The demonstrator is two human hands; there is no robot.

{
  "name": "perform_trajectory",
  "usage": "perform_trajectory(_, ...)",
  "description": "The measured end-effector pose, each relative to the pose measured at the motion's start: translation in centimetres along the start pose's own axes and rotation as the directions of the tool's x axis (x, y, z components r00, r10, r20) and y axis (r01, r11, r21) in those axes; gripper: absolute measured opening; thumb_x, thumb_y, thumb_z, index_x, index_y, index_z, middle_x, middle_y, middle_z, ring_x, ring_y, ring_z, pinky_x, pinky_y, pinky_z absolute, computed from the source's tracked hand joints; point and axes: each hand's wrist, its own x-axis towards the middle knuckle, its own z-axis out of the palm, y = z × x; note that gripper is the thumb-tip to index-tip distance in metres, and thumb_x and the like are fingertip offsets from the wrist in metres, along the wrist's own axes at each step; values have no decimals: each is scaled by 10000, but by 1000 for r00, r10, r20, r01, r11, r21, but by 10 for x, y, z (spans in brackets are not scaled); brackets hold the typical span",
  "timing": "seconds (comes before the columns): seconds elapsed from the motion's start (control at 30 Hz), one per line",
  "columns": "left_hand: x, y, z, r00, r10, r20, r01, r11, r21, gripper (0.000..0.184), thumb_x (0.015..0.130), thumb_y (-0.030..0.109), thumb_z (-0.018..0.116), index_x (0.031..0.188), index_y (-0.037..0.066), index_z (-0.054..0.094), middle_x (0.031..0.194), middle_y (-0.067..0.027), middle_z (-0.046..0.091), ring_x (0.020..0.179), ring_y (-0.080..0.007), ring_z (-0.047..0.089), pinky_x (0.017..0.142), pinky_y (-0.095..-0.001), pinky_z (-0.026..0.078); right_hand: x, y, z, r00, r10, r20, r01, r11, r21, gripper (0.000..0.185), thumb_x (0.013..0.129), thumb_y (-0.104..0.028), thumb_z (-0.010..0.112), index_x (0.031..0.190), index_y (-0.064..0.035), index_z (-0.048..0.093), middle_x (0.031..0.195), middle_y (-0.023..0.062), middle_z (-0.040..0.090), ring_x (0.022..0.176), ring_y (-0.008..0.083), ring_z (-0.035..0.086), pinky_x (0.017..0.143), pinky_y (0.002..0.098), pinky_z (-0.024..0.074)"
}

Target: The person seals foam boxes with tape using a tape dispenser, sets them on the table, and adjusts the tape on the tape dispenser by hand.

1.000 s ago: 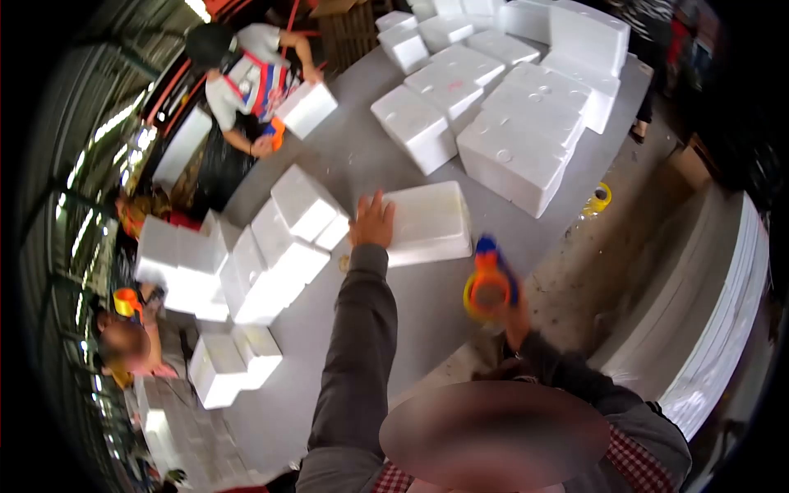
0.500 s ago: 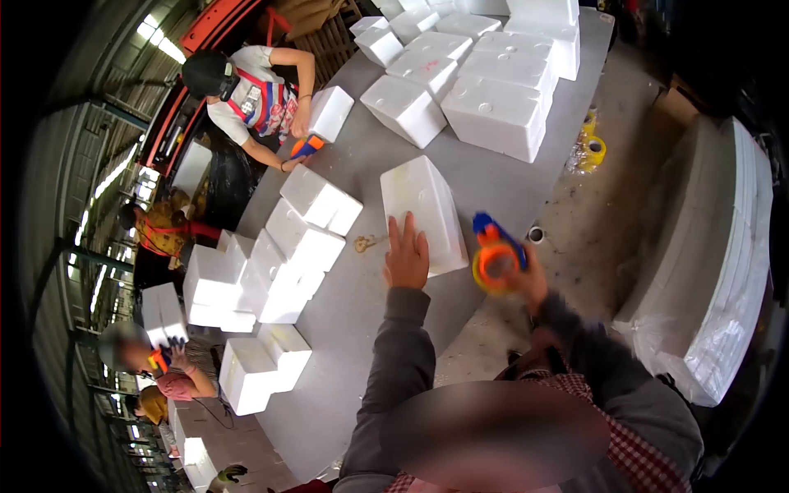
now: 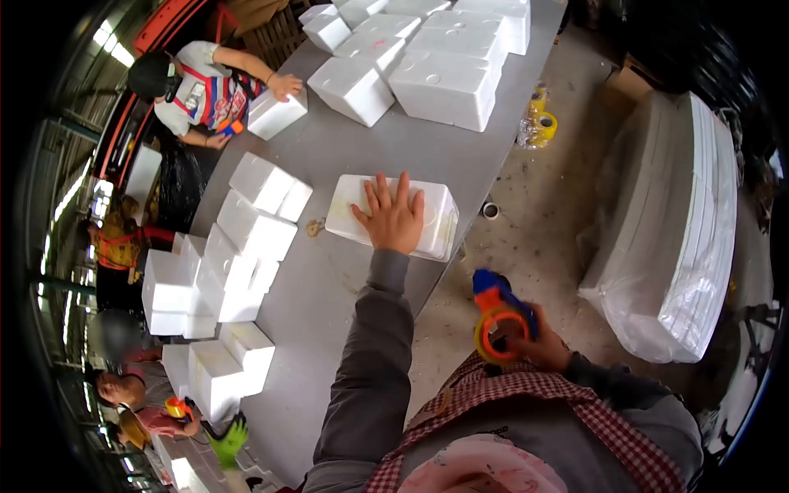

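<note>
My left hand (image 3: 391, 220) lies flat with fingers spread on top of a white foam box (image 3: 441, 220), which rests near the table's edge. Held in my right hand (image 3: 544, 343), off the table edge and in front of my body, is a blue and orange tape dispenser (image 3: 491, 289) with a yellowish roll of tape on it. The dispenser is apart from the box. Part of my right fingers is hidden behind the tape roll.
Stacks of white foam boxes stand on the grey table (image 3: 329, 283), at the back (image 3: 448, 82) and left (image 3: 246, 238). Across it, a co-worker (image 3: 209, 90) handles another box. Yellow tape rolls (image 3: 542, 125) lie on the floor near wrapped foam sheets (image 3: 657, 238).
The foam box under my left hand has turned to lie more crosswise, and that hand's fingers have spread. The tape dispenser has moved lower, nearer my body. My view has shifted too.
</note>
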Motion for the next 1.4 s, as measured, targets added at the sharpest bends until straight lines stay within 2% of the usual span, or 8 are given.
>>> perform_trajectory(0.3,-4,-20,-14,910,-96,-403,-167,805,-569,468,881,311,453,1288,87,393,1356,-178,327,1275,-325,261,1043,-441,188,133,-19,61,713,-156,683,616,604,-505,510,660,-96,622,1158,-100,516,1078,185,508,964,338,513,822,379,418)
perform_trajectory(0.53,-37,-114,89,533,-829,166,17,-186,-982,513,946,373,304,1289,-3,362,1328,-136,364,1250,-212,309,1040,-352,204,158,-22,-64,990,78,116,-125,861,493,505,697,-161,489,1175,0,476,1140,117,546,1046,248,524,924,356,398)
perform_trajectory(0.7,-40,-134,152,538,-829,153,160,-78,-984,504,947,394,275,1188,-8,459,1160,-168,510,1070,-251,472,914,-332,349,246,-7,9,966,-18,257,-194,606,771,498,741,-265,525,1164,-8,464,1099,107,549,1016,257,519,913,366,386)
perform_trajectory(0.8,-43,-146,40,425,-886,-183,665,444,-601,412,916,333,385,858,-40,552,831,-249,558,771,-343,543,716,-417,429,229,-35,66,759,-30,650,-587,400,704,510,786,-335,559,1187,-43,440,1100,104,531,998,282,510,906,392,394)
perform_trajectory(0.97,-93,-236,-31,97,-989,-111,959,63,277,498,813,557,419,949,124,624,1067,-94,552,1069,-276,440,786,-513,335,247,40,126,687,103,719,-385,892,239,410,839,-320,541,1177,-98,479,1166,78,512,1023,202,519,897,376,413)
perform_trajectory(1.1,-61,-231,-44,440,-725,-530,703,645,-299,203,832,243,569,922,61,580,910,-109,572,861,-271,539,736,-390,414,276,42,90,694,345,631,-579,789,205,451,869,-323,498,1211,-35,445,1185,110,506,1050,214,510,932,338,389)
perform_trajectory(1.17,9,-184,-17,471,-797,-377,174,503,-847,203,864,180,557,1026,58,568,901,-75,592,832,-159,552,709,-277,451,272,-13,39,782,54,620,-478,690,543,479,884,-322,466,1234,0,406,1191,125,500,1044,223,511,911,349,404)
perform_trajectory(1.4,228,-24,86,925,-330,187,215,51,-975,497,834,347,582,1232,92,429,1174,-74,498,1046,-212,483,871,-305,384,340,-101,-50,698,-463,-547,705,579,409,457,891,-317,401,1212,8,418,1185,97,504,1055,223,499,901,349,398)
